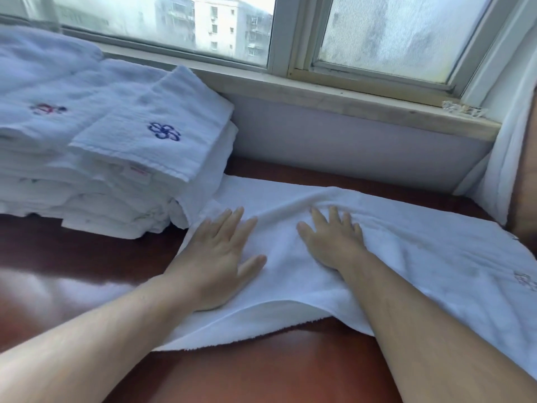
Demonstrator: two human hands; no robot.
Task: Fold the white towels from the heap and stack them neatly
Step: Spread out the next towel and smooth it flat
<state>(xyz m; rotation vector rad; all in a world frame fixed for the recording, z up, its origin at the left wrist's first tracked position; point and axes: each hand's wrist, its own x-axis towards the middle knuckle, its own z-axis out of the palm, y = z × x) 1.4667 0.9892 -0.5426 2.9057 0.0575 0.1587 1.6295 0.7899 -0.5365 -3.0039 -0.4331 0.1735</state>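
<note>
White and limp, a long white terry towel (421, 251) lies crosswise on a reddish-brown polished wooden table (276, 373) under a misted window (392, 33). Its left end touches the foot of a stack of folded white towels (116, 199). A person leans over it with both palms down. The left hand (220, 257) and the right hand (334, 242) are each flat, with fingers straight and slightly spread. They press on the cloth and grip nothing. A soft ridge of fabric runs along the far side just past the fingertips.

The towel looks light and wholly without stiffness, so it should sag wherever it is not supported. Its looped pile should cling to itself once folded, though it may slide on the glossy wood. The near edge appears to show two layers, which suggests a lengthwise fold has been made. The likeliest places to take hold are the corners of one short end, pinching both layers together so they do not drift apart.

By count there are two hands, one towel laid out and what look like two stacks side by side. The nearer is topped by a blue flower emblem (164, 131), and the farther stack (35, 135) by a red emblem (48, 108). The layers in each are too blurred to number. A third, faint emblem (524, 280) marks the spread towel's right end. More white cloth (499, 170) hangs at the right edge, and I cannot tell whether it is the heap or a curtain.
</note>
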